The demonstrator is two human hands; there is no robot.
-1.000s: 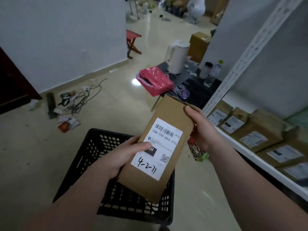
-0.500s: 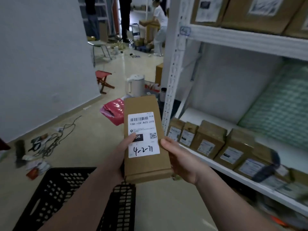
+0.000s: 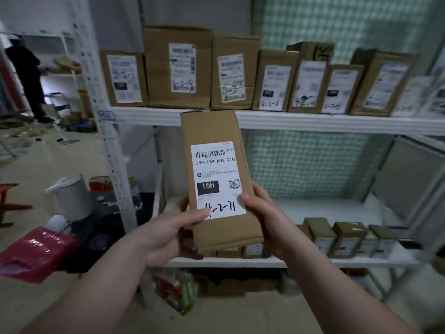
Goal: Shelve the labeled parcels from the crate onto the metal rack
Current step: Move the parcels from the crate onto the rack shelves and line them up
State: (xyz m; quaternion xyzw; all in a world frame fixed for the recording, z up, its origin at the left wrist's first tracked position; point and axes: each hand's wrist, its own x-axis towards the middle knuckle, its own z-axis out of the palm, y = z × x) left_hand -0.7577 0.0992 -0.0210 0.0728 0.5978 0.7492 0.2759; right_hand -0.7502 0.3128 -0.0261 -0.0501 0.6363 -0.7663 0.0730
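I hold a tall brown cardboard parcel (image 3: 212,131) upright in front of the white metal rack (image 3: 289,121). Its white label reads 15H-159-A03-210, with 4-2-71 handwritten below. My left hand (image 3: 168,232) grips the parcel's lower left side, thumb on the label. My right hand (image 3: 267,220) grips the lower right side, thumb on the label corner. The crate is out of view.
The upper shelf carries a row of labeled boxes (image 3: 178,66). Small boxes (image 3: 346,237) line the front of the lower shelf, with bare shelf behind them. Left of the rack post (image 3: 113,145) stand a white kettle (image 3: 69,196) and a red bag (image 3: 36,251). A person (image 3: 26,75) stands far left.
The view swung up and right from the crate to face the rack. The parcel turned upright and rose in front of the shelves, and my right hand slid to its lower right side.
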